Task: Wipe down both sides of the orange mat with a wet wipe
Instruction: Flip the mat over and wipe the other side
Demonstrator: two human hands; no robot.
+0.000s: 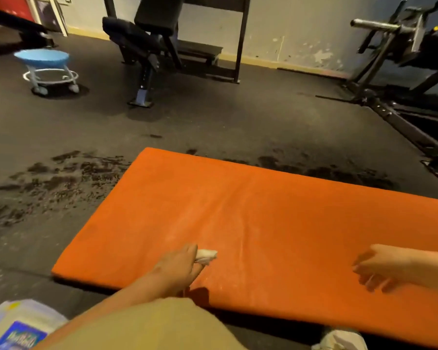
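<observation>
The orange mat (pixel 263 210) lies flat on the dark floor, filling the middle and right of the view. My left hand (pixel 180 265) rests near the mat's front edge and pinches a small crumpled white wet wipe (pixel 206 255) against the surface. Faint whitish streaks run across the mat beyond the wipe. My right hand (pixel 379 269) hovers just over the mat at the right, fingers loosely curled and holding nothing.
A wet wipe pack (pixel 18 327) sits at the bottom left beside my knee. A blue round stool (pixel 46 69) on casters stands at the far left. Black gym machines (pixel 162 44) line the back wall. Damp patches (pixel 61 178) darken the floor left of the mat.
</observation>
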